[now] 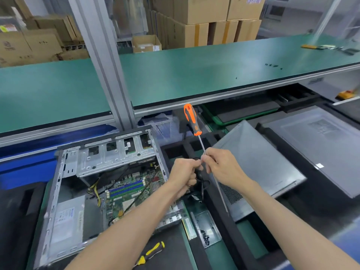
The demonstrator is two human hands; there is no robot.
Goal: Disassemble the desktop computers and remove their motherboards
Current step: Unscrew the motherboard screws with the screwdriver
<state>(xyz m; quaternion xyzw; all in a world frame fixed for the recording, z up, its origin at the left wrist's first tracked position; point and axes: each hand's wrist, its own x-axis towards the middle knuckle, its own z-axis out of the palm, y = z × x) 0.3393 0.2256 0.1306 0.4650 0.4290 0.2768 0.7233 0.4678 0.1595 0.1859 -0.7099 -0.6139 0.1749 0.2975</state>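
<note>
Head view shows the right hand [222, 166] pinching the long shaft of the orange screwdriver [191, 118], handle up, just right of the open computer case [58, 191]. Beside it, the left hand [184, 177] curls around something dark, perhaps a cable. With the motherboard [132, 193] still inside the case, regripping by the handle should come before driving screws.

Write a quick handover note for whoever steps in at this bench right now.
Right hand pinches the shaft of the orange-handled screwdriver, handle up. Left hand grips a black cable beside the case.
Open desktop case lies on the bench, side panel off to the right.
Motherboard and power supply are still inside.
Left: free the motherboard and lift it out. A yellow-handled screwdriver lies near the front.
</note>
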